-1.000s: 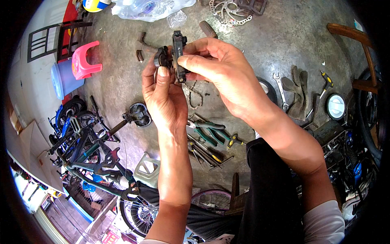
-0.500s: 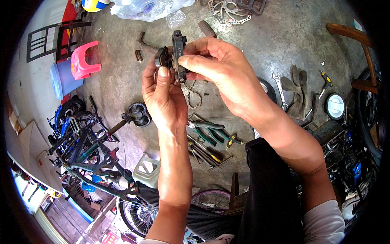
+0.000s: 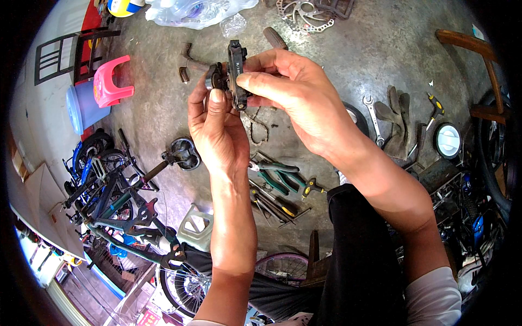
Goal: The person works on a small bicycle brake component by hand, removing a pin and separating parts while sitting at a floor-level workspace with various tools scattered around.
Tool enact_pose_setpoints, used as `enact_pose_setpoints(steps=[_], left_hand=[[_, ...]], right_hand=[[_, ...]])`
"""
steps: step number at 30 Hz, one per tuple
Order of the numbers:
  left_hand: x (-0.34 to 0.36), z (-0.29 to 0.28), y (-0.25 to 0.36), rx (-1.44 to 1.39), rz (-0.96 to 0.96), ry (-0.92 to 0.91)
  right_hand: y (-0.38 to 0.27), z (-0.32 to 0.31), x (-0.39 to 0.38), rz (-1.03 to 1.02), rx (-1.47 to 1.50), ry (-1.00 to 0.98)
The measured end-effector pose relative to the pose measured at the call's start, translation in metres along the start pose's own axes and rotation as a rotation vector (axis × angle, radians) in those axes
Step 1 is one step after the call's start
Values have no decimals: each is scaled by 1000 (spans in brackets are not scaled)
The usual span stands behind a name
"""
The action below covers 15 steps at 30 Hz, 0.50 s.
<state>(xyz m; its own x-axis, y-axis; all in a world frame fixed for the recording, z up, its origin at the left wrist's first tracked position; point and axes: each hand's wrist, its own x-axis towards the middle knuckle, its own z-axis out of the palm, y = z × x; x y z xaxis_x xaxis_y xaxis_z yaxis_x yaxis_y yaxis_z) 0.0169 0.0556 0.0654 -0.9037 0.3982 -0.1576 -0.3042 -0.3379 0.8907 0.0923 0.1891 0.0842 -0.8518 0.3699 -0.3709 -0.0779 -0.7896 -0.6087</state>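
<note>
Held above the floor, beyond the pliers, a slim black bicycle part stands with its long axis running away from the person, far end leaning slightly left, near end pointing back toward the pliers. Its body is bar-like and scuffed; a rounded, dark piece juts from its left side. The right hand pinches the bar between thumb and fingers; the left hand grips the rounded piece, thumb uppermost. Just beyond the green-handled pliers, a thin chain curls on mottled grey concrete; well beyond them lies a perforated metal disc.
</note>
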Motion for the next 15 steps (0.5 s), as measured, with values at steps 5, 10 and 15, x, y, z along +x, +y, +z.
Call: enact_pose_setpoints(steps=[5, 10, 15], left_hand=[[-1, 0, 0, -15, -2, -5], [-3, 3, -2, 17, 14, 15], [-6, 12, 0, 244, 154, 55]], right_hand=[[0, -1, 0, 0, 5, -3], [1, -4, 0, -6, 2, -9], [3, -9, 0, -8, 21, -44]])
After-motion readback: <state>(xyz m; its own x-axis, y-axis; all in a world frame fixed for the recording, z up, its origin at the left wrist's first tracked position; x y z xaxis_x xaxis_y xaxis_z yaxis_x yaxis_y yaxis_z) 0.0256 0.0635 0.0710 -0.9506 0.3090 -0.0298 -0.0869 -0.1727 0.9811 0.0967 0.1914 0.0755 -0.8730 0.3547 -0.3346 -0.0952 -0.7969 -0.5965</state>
